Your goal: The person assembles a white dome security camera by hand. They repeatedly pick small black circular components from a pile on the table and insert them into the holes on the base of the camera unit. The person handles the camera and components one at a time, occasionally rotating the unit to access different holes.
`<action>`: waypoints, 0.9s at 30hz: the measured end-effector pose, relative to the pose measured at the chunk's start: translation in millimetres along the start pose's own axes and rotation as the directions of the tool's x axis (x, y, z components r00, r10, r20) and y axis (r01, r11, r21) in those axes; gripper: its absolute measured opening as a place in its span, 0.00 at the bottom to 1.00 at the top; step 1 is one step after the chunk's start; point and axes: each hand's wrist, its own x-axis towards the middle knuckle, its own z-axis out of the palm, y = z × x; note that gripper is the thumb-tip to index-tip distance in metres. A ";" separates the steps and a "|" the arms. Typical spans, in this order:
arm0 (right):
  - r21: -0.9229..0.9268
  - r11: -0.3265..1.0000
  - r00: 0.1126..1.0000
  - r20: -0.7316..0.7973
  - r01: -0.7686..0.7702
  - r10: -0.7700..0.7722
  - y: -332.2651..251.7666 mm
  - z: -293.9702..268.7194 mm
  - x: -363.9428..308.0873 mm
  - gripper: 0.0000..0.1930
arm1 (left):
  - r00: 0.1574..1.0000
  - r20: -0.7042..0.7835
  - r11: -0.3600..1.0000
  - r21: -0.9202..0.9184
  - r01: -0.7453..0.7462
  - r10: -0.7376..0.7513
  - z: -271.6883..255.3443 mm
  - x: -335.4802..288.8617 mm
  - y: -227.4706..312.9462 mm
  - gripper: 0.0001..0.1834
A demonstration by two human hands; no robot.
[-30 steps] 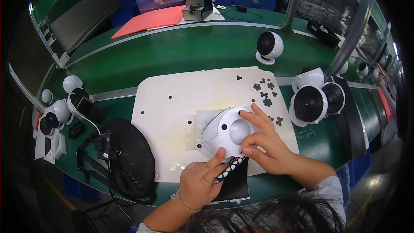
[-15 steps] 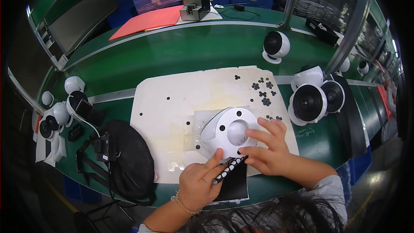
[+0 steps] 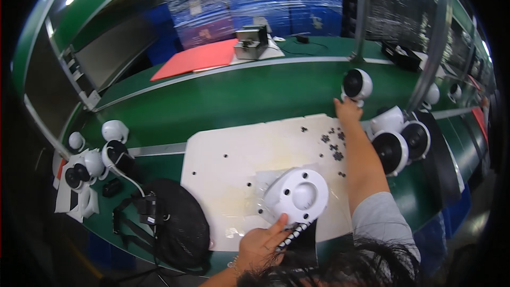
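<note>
My left hand (image 3: 262, 245) rests at the near edge of the white work mat (image 3: 223, 170), gripping a black-and-white striped strip (image 3: 294, 233) just below a round white camera base (image 3: 297, 195) that lies on clear plastic film. My right hand (image 3: 348, 110) is stretched far forward across the mat, fingers touching the foot of a white dome camera (image 3: 357, 85) standing on the green belt. Whether it grips the camera cannot be made out. Small black screws (image 3: 332, 146) lie scattered on the mat beside my right forearm.
More white dome cameras (image 3: 396, 146) cluster at the right, others (image 3: 109, 149) at the left with a cable. A black mesh pad (image 3: 172, 228) lies left of the mat. A red sheet (image 3: 196, 58) and a metal box (image 3: 251, 41) sit far back.
My right hand left the white camera base and reached forward to the dome camera on the belt. My left hand stayed on the striped strip.
</note>
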 end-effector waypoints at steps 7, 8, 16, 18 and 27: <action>-0.251 0.953 0.969 -0.131 0.172 -0.209 -5.4 -21.3 -21.6 0.21 | 0.994 0.093 0.997 -0.028 0.067 -0.064 -12.7 10.3 9.9 0.17; -0.162 0.954 0.951 -0.139 0.254 -0.277 -11.0 -37.3 -36.6 0.18 | 0.994 0.087 0.996 -0.059 0.072 -0.067 -12.6 8.6 11.8 0.18; -0.071 0.782 0.785 0.043 0.619 -0.618 29.0 -96.5 -150.4 0.16 | 0.997 -0.049 0.984 -0.170 0.056 -0.065 -9.7 13.3 19.1 0.15; -0.053 0.831 0.819 0.212 0.554 -0.533 31.4 -102.5 -168.0 0.20 | 0.992 -0.032 0.976 -0.183 0.115 -0.123 -12.2 12.5 22.5 0.14; 0.221 0.601 0.613 0.019 0.768 -0.790 63.6 -127.8 -201.8 0.13 | 0.985 -0.166 0.972 -0.236 0.010 -0.051 -3.0 15.9 17.3 0.12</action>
